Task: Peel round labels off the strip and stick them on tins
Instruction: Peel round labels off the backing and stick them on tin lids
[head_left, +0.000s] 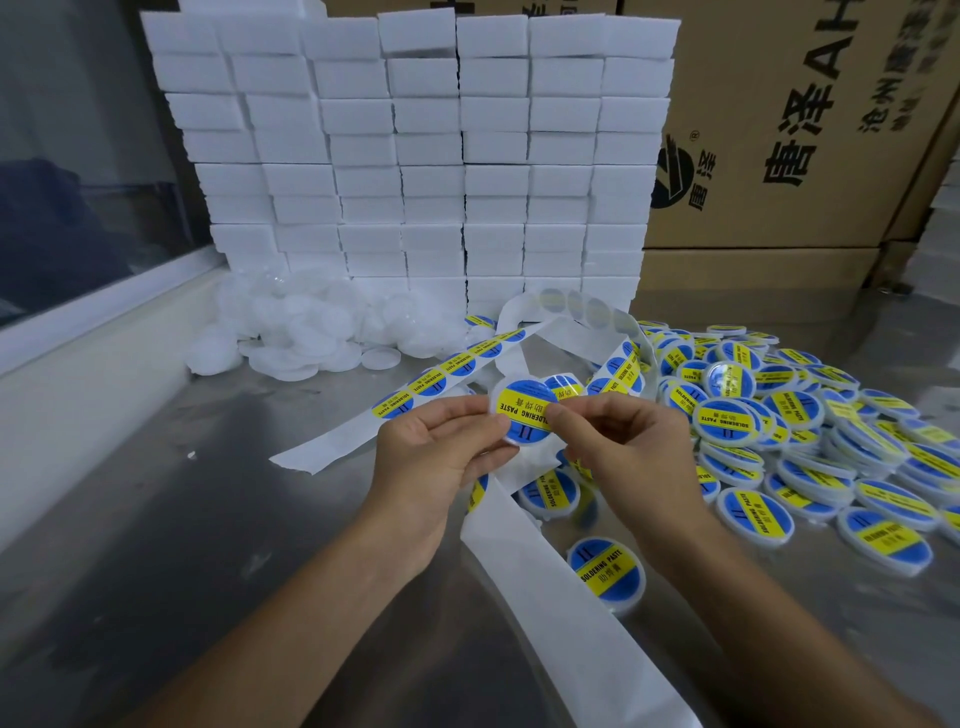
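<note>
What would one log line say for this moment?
step: label on tin | left hand: holds tin | right hand: presses label | strip: on table | labelled tins: right

Two hands (441, 447); one strip (447, 366); dozens labelled tins (727, 415), uncountable.

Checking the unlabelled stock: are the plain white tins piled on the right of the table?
No, the plain white tins are piled at back left; labelled tins fill the right.

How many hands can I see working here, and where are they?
2. The left hand holds the left edge of the tin. The right hand pinches its right side, thumb on the label. No other hands show.
</note>
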